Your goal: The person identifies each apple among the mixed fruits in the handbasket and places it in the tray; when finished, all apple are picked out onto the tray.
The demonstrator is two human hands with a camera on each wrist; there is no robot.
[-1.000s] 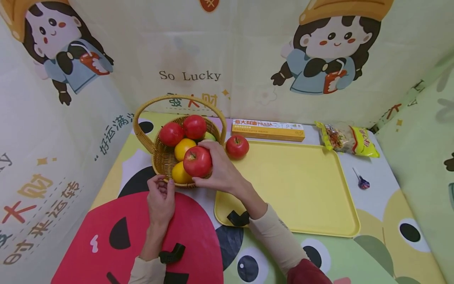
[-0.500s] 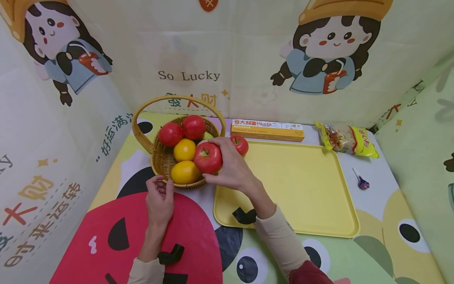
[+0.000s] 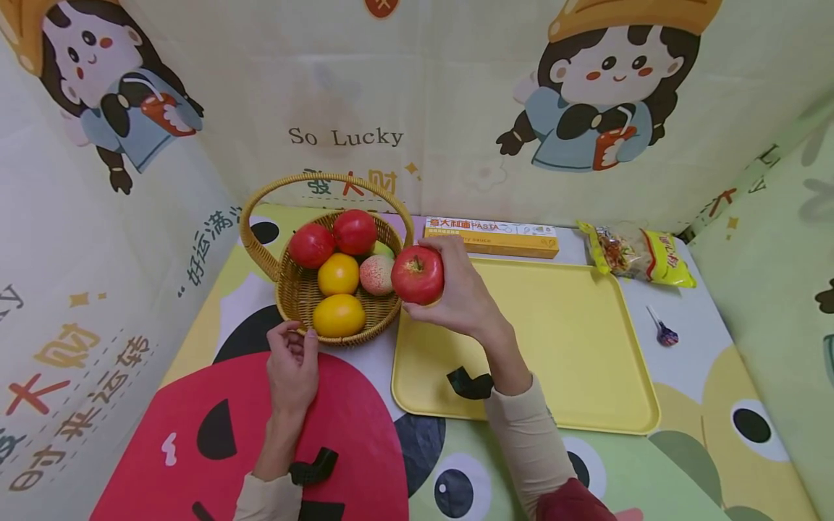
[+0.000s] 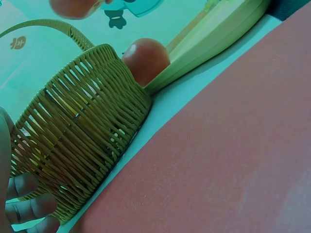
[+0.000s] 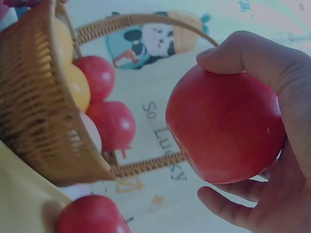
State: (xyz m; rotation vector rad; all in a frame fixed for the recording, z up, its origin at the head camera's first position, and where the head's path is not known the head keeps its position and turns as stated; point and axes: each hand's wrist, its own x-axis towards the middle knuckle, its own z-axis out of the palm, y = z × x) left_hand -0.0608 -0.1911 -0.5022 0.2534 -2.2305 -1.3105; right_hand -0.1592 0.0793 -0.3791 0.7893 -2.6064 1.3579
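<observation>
My right hand grips a red apple above the tray's left end, just right of the wicker basket; in the right wrist view, thumb and fingers wrap the apple. My left hand holds the basket's front rim, its curled fingers by the woven side in the left wrist view. Inside the basket lie two red apples, two yellow fruits, a pink speckled peach and a partly hidden green fruit. Another apple sits between basket and tray, hidden in the head view.
A yellow tray lies right of the basket. Behind it are a pasta box and a yellow snack bag. A lollipop lies off the tray's right side. The basket's tall handle arches upward.
My right hand has carried the apple rightward and up out of the basket, uncovering the peach and now blocking the apple beside the tray. My left hand has stayed at the rim.
</observation>
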